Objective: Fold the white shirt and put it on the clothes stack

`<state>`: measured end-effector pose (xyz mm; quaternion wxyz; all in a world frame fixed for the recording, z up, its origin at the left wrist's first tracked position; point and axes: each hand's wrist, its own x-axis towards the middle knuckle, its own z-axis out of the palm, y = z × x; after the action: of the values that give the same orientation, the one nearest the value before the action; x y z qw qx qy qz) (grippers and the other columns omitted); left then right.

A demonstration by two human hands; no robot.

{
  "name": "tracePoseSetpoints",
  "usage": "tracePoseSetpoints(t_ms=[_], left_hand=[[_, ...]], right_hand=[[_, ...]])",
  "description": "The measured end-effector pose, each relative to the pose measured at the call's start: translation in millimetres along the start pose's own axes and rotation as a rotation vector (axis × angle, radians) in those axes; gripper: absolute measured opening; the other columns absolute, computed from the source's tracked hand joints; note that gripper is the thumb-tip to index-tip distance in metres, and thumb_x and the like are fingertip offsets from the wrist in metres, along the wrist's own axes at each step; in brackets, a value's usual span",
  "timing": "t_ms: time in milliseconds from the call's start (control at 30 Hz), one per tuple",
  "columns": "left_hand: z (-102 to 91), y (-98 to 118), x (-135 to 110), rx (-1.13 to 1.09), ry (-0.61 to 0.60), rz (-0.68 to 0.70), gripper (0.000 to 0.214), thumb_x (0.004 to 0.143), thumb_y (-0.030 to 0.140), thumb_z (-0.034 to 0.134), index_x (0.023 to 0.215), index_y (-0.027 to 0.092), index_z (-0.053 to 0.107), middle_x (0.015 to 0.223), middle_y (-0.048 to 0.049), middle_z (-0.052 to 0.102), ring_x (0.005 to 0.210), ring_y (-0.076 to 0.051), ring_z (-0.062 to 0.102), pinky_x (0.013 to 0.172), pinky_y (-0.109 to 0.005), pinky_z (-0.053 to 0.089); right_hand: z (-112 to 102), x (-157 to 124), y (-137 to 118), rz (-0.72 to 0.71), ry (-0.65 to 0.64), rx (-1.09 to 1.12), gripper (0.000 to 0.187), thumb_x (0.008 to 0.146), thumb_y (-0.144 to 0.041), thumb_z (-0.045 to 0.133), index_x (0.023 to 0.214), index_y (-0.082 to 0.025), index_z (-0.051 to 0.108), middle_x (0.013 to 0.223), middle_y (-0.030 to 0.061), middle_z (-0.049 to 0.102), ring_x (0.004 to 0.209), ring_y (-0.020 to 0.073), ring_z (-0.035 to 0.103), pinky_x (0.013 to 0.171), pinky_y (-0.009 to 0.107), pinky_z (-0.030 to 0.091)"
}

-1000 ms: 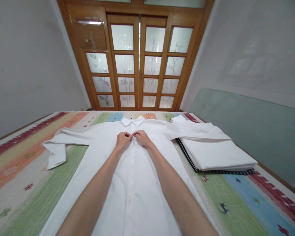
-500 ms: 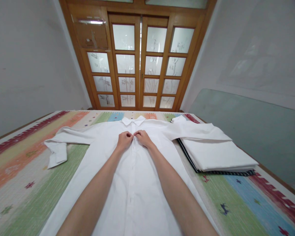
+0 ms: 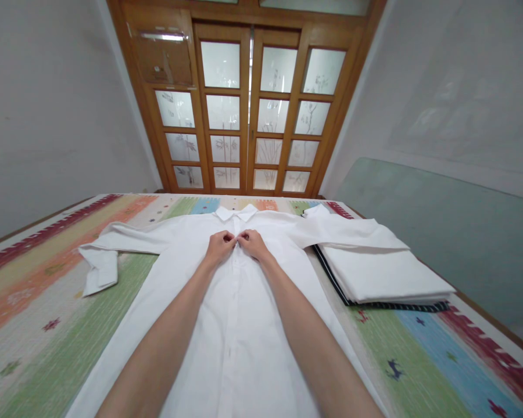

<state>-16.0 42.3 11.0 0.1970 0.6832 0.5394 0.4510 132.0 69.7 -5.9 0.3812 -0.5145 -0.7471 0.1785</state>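
- On the patterned cover (image 3: pixel 52 342), a white shirt (image 3: pixel 192 313) lies spread front side up, its collar (image 3: pixel 236 214) toward the far edge and its lower part running out of view at the bottom.
- Far side: a narrow strip of cover separates the collar from the far edge; wood-framed glass doors (image 3: pixel 244 139) stand beyond.
- Left side: a wide stretch of striped cover extends between the shirt and the left edge, beside a grey wall (image 3: pixel 47 104).
- Right side: a folded stack (image 3: pixel 383 274), white above with a dark striped layer at its base, lies near the right edge, close to a pale green board (image 3: pixel 436 215).
- Sleeves: the left sleeve (image 3: pixel 133 237) reaches outward, its cuff (image 3: pixel 102 273) bent toward the viewer; the right sleeve (image 3: pixel 353 232) rests across the stack.
- Front: the placket (image 3: pixel 230 325) runs down the middle, small slits marking it; faint creases cross the otherwise smooth fabric.
- Hands: the left hand (image 3: pixel 221 246) and right hand (image 3: pixel 251 244) meet below the collar, fingertips pinching the placket; the fabric between them is largely hidden.
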Motion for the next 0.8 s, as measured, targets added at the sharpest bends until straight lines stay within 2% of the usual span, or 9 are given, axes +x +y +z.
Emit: tracePoseSetpoints(t_ms=[200,500,800], left_hand=[[-0.1,-1.0,0.3,0.008,-0.014,0.003,0.015,0.072,0.031,0.064,0.067,0.016,0.065,0.065,-0.0017,0.068,0.062,-0.015,0.061,0.063,-0.026,0.048],[6.4,-3.6,2.4,0.101,0.070,0.046,0.009,0.076,0.023,0.060,0.073,0.017,0.066,0.088,-0.0049,0.060,0.079,-0.016,0.059,0.077,-0.029,0.050],[13.3,-13.6,6.1,0.236,0.103,0.053,0.009,0.076,0.018,0.058,0.068,0.018,0.062,0.090,-0.0070,0.056,0.092,-0.022,0.057,0.089,-0.037,0.047]], right_hand=[[1.4,0.1,0.5,0.000,0.000,-0.014,0.011,0.083,-0.014,0.059,0.080,-0.015,0.070,0.082,0.0044,0.070,0.078,0.0157,0.060,0.074,0.025,0.043],[-1.8,-4.8,-7.0,-0.024,-0.002,-0.104,0.012,0.085,-0.018,0.057,0.079,-0.016,0.066,0.080,0.0046,0.067,0.081,0.0172,0.057,0.076,0.026,0.040],[0.9,-8.0,-11.1,-0.041,-0.005,-0.232,0.010,0.086,-0.018,0.056,0.082,-0.015,0.064,0.087,0.0079,0.065,0.089,0.0205,0.053,0.081,0.030,0.038]])
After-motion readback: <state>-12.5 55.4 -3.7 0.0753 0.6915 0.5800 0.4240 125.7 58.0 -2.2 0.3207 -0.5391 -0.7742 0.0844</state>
